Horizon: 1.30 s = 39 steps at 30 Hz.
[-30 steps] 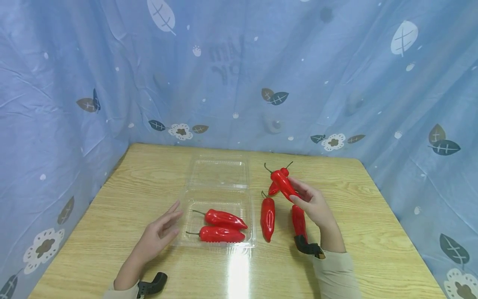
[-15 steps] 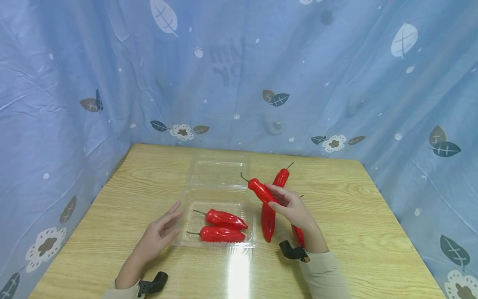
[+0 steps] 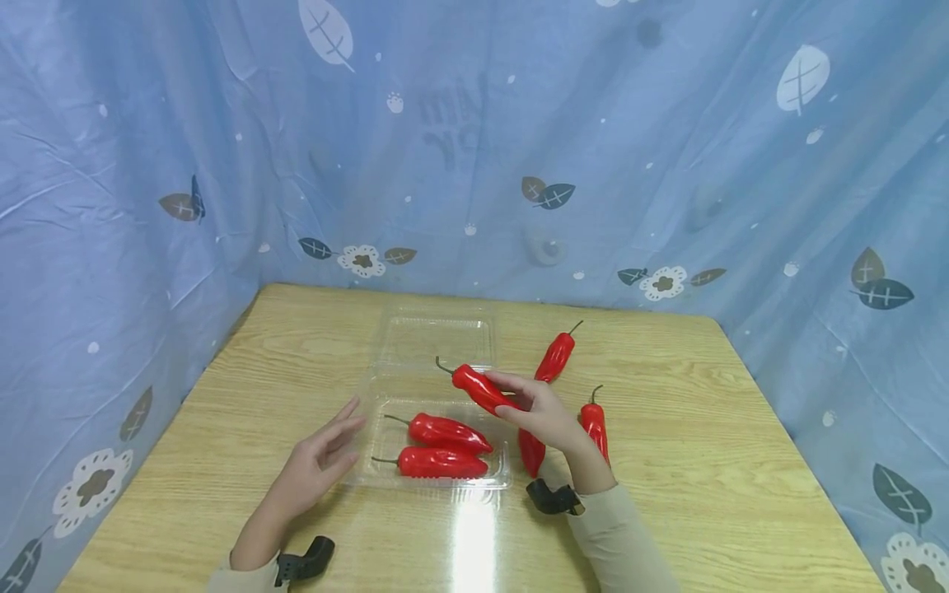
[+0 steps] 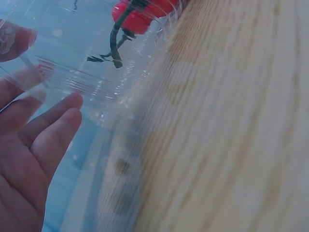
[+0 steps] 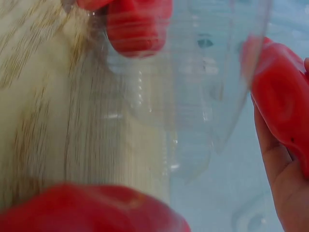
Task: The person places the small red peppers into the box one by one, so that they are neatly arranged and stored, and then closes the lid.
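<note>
A clear plastic clamshell box lies with its lid folded back. Two red chili peppers, one in front and one behind, lie side by side in its base, stems to the left. My right hand grips another red chili pepper between thumb and fingers, above the box's back right part, its stem pointing left. The right wrist view shows this held pepper against the palm. Beside the box's left wall is my left hand, fingers extended; in the left wrist view the fingertips are right at the clear wall.
Right of the box, one pepper lies partly hidden behind my right hand. Another pepper lies farther back, and a third lies right of my right forearm. A blue patterned curtain borders the wooden table.
My right hand has carried its pepper leftward from the loose peppers to over the box, uncovering the peppers on the right. My left hand has stayed beside the box.
</note>
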### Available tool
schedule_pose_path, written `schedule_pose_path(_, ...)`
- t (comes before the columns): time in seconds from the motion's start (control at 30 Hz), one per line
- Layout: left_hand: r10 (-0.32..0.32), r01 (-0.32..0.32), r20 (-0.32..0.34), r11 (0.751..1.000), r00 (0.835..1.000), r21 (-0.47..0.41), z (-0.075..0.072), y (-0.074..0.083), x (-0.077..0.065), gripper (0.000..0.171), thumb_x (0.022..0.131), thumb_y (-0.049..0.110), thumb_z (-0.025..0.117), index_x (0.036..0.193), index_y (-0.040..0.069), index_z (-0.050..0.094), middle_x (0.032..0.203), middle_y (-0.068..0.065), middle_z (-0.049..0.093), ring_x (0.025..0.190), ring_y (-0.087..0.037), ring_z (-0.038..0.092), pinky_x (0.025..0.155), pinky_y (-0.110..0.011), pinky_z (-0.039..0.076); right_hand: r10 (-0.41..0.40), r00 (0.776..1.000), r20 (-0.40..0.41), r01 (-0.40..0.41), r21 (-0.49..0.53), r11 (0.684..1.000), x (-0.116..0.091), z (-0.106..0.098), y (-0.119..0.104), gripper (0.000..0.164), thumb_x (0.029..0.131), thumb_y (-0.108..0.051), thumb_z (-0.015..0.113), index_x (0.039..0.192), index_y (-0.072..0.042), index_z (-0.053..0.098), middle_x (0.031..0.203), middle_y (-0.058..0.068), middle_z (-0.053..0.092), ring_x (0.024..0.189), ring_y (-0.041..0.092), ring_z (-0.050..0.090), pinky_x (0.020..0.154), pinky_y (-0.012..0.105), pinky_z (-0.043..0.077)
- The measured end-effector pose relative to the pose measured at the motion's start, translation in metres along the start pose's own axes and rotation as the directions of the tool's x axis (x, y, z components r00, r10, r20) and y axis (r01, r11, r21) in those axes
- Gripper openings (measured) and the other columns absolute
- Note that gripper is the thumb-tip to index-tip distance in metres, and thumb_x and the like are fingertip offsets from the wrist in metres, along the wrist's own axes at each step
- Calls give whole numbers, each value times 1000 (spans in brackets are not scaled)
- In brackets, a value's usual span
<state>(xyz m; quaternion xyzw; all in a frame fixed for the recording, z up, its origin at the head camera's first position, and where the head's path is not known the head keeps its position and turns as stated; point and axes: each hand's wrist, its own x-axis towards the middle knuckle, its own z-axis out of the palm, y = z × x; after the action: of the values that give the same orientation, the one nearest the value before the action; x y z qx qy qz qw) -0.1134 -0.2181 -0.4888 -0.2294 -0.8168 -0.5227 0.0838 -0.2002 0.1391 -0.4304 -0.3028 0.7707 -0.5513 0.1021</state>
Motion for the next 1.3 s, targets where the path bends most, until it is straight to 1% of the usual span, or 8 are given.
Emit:
schedule_pose_path(0.1,11,-11,-7,1000,1000,1,0,0,0,42,90,-3,59,131,-7,49,152,-22,28,130,-12,46,100,-10,41,-2,1000,24,2,-19,1000,6,4,-4,48,89,-5,61,136,-2,50,131,17,57,114,31,58,86,21,54)
schedule_pose_path(0.3,20,-20,-5,1000,1000,17,0,2,0,42,90,-2,59,131,-8,49,152,-22,28,129,-19,47,100,-11,40,50,996,70,-47,-50,998,19,8,-1,48,90,-10,62,137,-11,52,131,10,58,117,25,56,90,26,54)
schedule_pose_path(0.5,7,-7,-8,1000,1000,10,1,2,1,41,91,-2,58,131,-7,49,153,-21,27,130,-19,46,100,-11,40,100,988,116,-92,-73,993,31,11,1,48,88,-10,64,135,-16,54,128,6,60,114,21,57,90,27,53)
schedule_pose_path(0.67,16,-16,-7,1000,1000,13,0,3,1,41,90,-3,58,130,-8,49,152,-22,28,129,-17,47,100,-11,41,146,976,159,-133,-91,987,36,14,1,49,87,-9,61,135,-15,54,126,6,61,108,20,57,88,27,52)
schedule_pose_path(0.9,4,-4,-1,1000,1000,-11,0,2,1,41,91,-3,58,131,-8,49,153,-22,27,130,-12,45,100,-11,41,208,962,177,-174,-187,967,43,17,-1,49,85,-13,65,132,-23,57,118,-2,63,98,17,57,82,29,53)
schedule_pose_path(1.13,9,-9,-3,1000,1000,-7,0,1,0,41,91,-1,59,130,-8,49,152,-22,27,130,-11,46,100,-11,41,237,943,232,-190,-209,959,53,21,2,47,86,-10,64,132,-19,57,119,-2,64,104,14,58,89,30,53)
schedule_pose_path(1.23,12,-12,-4,1000,1000,-13,1,1,1,41,91,-2,59,130,-9,49,152,-23,27,130,-11,45,100,-11,41,231,941,249,-172,-239,956,57,23,2,47,86,-8,63,131,-16,57,119,-1,64,103,14,58,89,29,53)
schedule_pose_path(1.3,7,-7,-4,1000,1000,-24,0,2,1,41,91,-2,58,130,-10,49,152,-23,27,129,-6,44,100,-11,41,223,939,261,-152,-265,952,59,23,1,47,86,-7,63,131,-14,57,120,0,64,100,14,58,88,29,53)
